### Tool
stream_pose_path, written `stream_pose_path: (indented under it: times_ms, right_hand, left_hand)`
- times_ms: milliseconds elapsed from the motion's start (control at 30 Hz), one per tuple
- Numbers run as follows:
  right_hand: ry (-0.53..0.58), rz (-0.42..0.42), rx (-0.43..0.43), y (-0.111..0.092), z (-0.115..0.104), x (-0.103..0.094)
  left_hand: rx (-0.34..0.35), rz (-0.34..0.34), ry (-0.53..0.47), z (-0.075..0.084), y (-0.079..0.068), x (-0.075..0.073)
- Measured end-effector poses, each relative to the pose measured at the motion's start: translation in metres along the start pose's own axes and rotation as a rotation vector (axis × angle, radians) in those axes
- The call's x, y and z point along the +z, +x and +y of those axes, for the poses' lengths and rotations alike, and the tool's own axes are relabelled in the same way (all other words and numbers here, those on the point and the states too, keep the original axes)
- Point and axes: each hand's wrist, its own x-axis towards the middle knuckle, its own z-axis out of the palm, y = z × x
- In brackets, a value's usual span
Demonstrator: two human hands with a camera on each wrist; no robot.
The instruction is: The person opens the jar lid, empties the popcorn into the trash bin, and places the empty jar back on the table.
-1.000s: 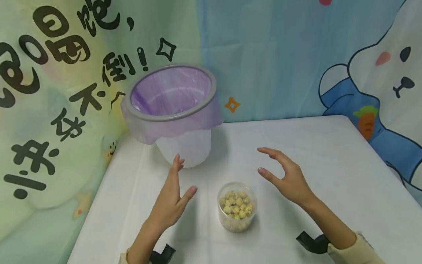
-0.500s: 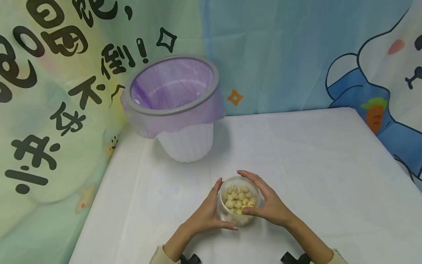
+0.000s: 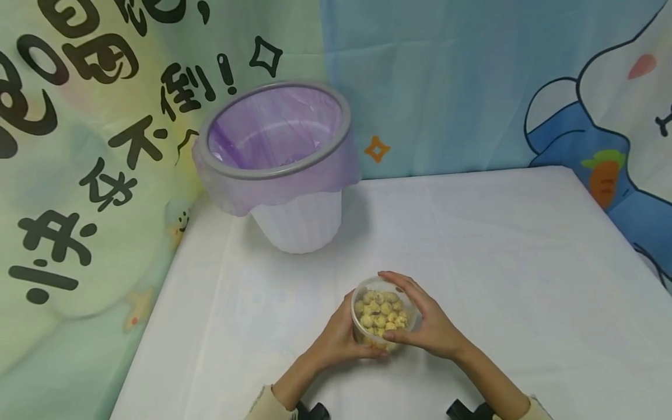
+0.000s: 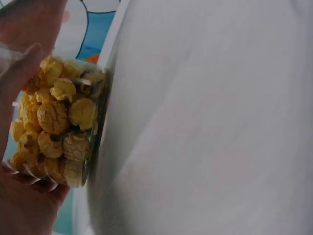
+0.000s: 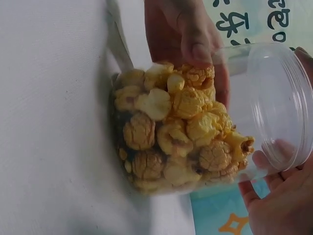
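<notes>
A clear plastic jar point(image 3: 366, 332) of yellow popcorn point(image 3: 379, 312) is held between both hands near the front of the table. My left hand point(image 3: 341, 338) grips its left side, the thumb curving round the near side. From the right, my right hand point(image 3: 427, 326) holds it near the rim, thumb in front and fingers over the far side. In the right wrist view the jar point(image 5: 239, 73) shows a threaded, lidless mouth, with popcorn point(image 5: 181, 132) filling its lower part. The jar tilts slightly, its base close over the white cloth.
A white bin point(image 3: 301, 224) with a grey rim and a purple liner bag point(image 3: 231, 192) stands at the back left of the white-covered table point(image 3: 472, 245). A printed cloth backdrop point(image 3: 446, 87) hangs behind and along the left side.
Both hands have come in from either side and taken hold of the jar. Since half a second ago, the jar has tilted slightly and the left hand has closed further round it.
</notes>
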Motion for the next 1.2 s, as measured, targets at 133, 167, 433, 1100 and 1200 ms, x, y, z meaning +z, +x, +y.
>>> stream_pose_path:
  times_ms: [133,167,433,1100,1200]
  right_hand:
    - [0.040,0.003,0.001,0.001,-0.002,-0.005]
    - [0.057,0.002,-0.001,0.002,-0.002,-0.007]
    - [0.121,0.013,-0.039,0.005,-0.006,-0.017]
    - [0.146,0.153,-0.077,0.006,-0.001,-0.003]
    - [0.166,0.149,-0.097,0.007,0.000,-0.005]
  left_hand:
    - [-0.009,0.017,0.051,0.011,0.004,-0.011]
    - [-0.009,0.018,0.064,0.015,0.006,-0.014]
    - [-0.037,0.003,0.254,0.039,0.017,-0.038]
    - [0.082,0.053,0.569,0.058,0.028,-0.045]
    - [0.090,0.062,0.562,0.060,0.028,-0.044]
